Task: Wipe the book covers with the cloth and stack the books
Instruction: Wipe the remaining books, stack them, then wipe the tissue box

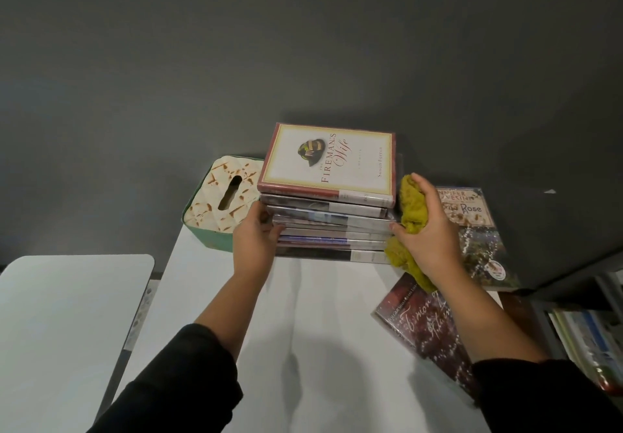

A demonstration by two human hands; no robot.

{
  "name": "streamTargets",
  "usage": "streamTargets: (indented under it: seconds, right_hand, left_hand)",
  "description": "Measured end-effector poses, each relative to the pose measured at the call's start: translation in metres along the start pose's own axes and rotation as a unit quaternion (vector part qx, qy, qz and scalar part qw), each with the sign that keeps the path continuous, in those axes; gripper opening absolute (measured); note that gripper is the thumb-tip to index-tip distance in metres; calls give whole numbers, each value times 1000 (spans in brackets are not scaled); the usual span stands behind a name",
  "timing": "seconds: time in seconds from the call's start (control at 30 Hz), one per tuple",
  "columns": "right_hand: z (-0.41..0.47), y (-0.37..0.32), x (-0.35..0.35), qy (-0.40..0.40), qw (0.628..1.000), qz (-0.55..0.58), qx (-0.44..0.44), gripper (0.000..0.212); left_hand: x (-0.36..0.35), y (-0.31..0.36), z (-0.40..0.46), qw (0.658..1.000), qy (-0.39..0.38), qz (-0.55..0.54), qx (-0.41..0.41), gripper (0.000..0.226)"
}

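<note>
A stack of several books [332,227] stands at the far side of the white table [313,331], against the dark wall. Its top book [328,162] has a white cover with a red border. My left hand [256,237] presses its fingers against the left side of the stack. My right hand [426,230] grips a yellow-green cloth [411,203] and touches the stack's right side. Two more books lie flat on the right: one with a flowery cover [478,230] behind my right hand, one dark red [424,328] under my right forearm.
A green tissue box [219,203] with a patterned cream top sits left of the stack, touching it. A second white table [67,314] stands to the left across a narrow gap. A shelf with books [586,331] is at the lower right.
</note>
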State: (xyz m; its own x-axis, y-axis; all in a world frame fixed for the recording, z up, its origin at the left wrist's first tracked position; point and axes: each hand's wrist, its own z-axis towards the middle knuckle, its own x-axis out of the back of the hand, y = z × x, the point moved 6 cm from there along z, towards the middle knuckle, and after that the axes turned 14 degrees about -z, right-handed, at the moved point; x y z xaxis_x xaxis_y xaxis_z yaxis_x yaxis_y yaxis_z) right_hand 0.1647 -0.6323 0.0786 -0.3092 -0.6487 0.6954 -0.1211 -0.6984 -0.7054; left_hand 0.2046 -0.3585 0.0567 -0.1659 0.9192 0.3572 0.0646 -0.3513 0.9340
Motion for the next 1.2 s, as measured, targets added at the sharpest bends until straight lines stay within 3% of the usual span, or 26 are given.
streamTargets:
  seconds: [0.8,1.03,1.2]
  right_hand:
    - [1,6,-5,18,1000,0,-3,71]
    - [-3,3,-18,2,1000,-25,3,89]
    - [4,3,-18,33,998,-59,6,81]
  left_hand:
    - [3,-3,0,1000,15,18,4,32]
    - [3,-5,-3,999,28,16,-5,29]
    - [2,-7,-1,999,30,20,-6,28]
